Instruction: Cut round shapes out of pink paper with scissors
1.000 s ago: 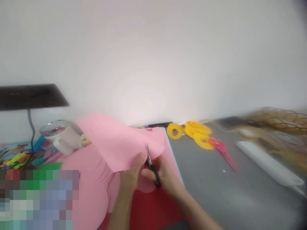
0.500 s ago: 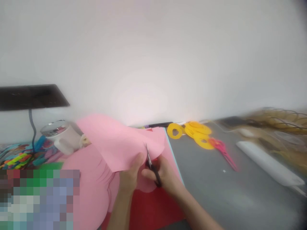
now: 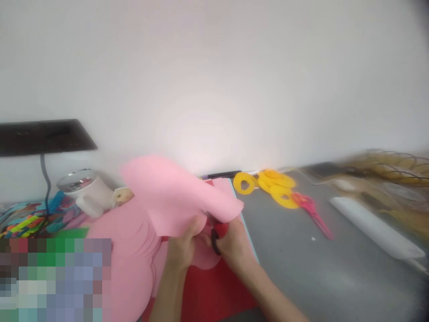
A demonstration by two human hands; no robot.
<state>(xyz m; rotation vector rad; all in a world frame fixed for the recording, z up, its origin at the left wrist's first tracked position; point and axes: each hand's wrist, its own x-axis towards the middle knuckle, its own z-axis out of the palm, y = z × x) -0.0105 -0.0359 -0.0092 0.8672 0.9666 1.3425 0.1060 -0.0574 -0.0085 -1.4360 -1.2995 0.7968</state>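
Note:
My left hand (image 3: 183, 246) pinches the lower edge of a curved sheet of pink paper (image 3: 167, 197), which is lifted above the table. In my right hand (image 3: 233, 241) are black-handled scissors (image 3: 215, 241), their blades at the cut in the paper and mostly hidden by it. The sheet's right part curls over the scissors. Beneath both hands lie more pink paper and a red sheet (image 3: 214, 290). To the left of my left hand is a stack of rounded pink paper pieces (image 3: 124, 259).
Yellow paper rings (image 3: 244, 183) and pink scissors (image 3: 313, 214) lie on the grey table (image 3: 295, 268) to the right, near a white power strip (image 3: 375, 228). A white mug (image 3: 95, 194) and colourful braided strands (image 3: 25, 221) are at the left. The wall stands behind.
The pink sheet has shifted right and curls more over the scissors. The blades, plainly visible before, are now largely covered. My right hand has turned slightly and moved a little right.

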